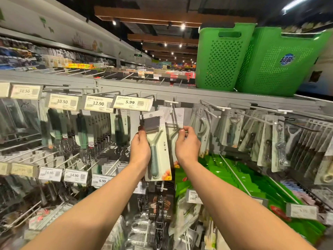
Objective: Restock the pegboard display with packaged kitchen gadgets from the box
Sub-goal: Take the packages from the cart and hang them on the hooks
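Two grips are busy: the left grip (pixel 141 147) clasps one packaged peeler (pixel 158 152), long axis upright, blade up, handle down; the right grip (pixel 187 143) pinches a second card (pixel 179 114) hanging on a hook (pixel 173 105).

The peeler (pixel 155 150) has a matt plastic handle on glossy card; the hooks (pixel 232 169) look like bare metal.
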`<state>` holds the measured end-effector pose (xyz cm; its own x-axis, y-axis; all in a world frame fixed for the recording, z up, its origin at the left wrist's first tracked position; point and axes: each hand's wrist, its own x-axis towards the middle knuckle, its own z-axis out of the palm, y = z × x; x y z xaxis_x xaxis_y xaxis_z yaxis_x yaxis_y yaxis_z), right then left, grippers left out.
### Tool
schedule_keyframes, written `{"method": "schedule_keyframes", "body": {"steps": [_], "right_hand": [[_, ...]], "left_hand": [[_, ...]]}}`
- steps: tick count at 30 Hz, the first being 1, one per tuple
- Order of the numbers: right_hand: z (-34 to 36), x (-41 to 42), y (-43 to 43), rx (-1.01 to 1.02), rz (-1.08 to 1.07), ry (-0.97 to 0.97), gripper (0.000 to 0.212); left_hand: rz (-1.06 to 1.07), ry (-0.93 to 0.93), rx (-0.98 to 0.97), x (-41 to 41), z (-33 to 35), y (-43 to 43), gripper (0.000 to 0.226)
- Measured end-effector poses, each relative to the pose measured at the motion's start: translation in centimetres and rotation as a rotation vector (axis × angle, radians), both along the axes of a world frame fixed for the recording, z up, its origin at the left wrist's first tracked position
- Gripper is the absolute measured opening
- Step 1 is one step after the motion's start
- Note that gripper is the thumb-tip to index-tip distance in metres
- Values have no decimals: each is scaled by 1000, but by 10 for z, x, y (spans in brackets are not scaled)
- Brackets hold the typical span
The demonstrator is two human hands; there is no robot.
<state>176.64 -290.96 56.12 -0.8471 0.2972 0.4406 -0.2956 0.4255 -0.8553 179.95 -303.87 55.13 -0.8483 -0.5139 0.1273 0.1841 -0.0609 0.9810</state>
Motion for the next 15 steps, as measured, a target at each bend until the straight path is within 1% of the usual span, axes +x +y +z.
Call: {"method": "schedule_keyframes", "body": {"steps": [2,5,8,9,12,15], "right_hand": [[0,1,-1,-12,-35,-9,16],[-1,15,-3,-25,-74,83,16],[0,42,-7,25,103,161,33],[0,51,-9,62,152,172,35],[-5,65,-12,173,169,232,29],[-7,71,-11,198,131,270,27]], "left_hand": [[-19,14,-4,-2,-2,-1,44],[-29,30,-3,1,-4,-3,46],[-36,44,2,12,-1,2,54],[-37,48,10,17,-1,5,56],[-56,90,4,28,-1,12,55],[-75,129,-21,40,2,18,52]]}}
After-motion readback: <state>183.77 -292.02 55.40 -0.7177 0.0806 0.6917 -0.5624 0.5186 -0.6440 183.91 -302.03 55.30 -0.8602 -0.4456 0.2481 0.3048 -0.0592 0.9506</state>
